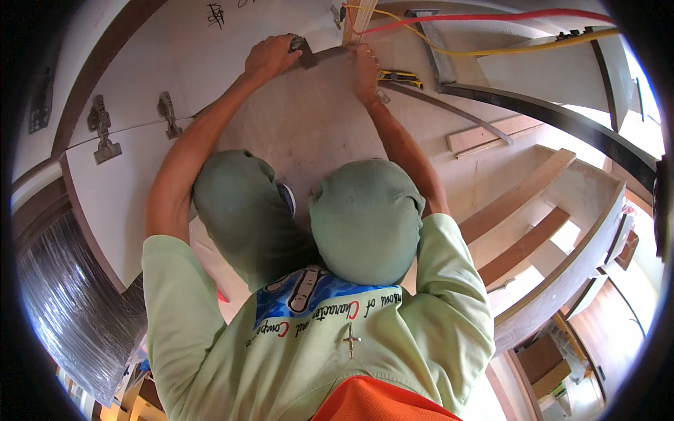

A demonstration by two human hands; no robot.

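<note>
Up at the far edge of the board [309, 112], my left hand [269, 59] is closed round a dark, blocky tool [305, 55] whose kind I cannot make out. A dark brown strip [331, 53] spans the gap between that tool and my right hand [365, 70]. The fingers of my right hand are bent closed at the strip's right end, beside an upright piece of wood [359, 21]. A yellow and black utility knife [400, 78] lies just right of my right wrist. Both hands are held out beyond my bent knees.
Hinges [104, 133] sit on the white panel at left, near a plastic-wrapped stack [77, 281]. A red hose [484, 18] and yellow cord [505, 53] cross the upper right. A long brown strip [449, 109] and a slatted wooden frame [533, 189] lie at right.
</note>
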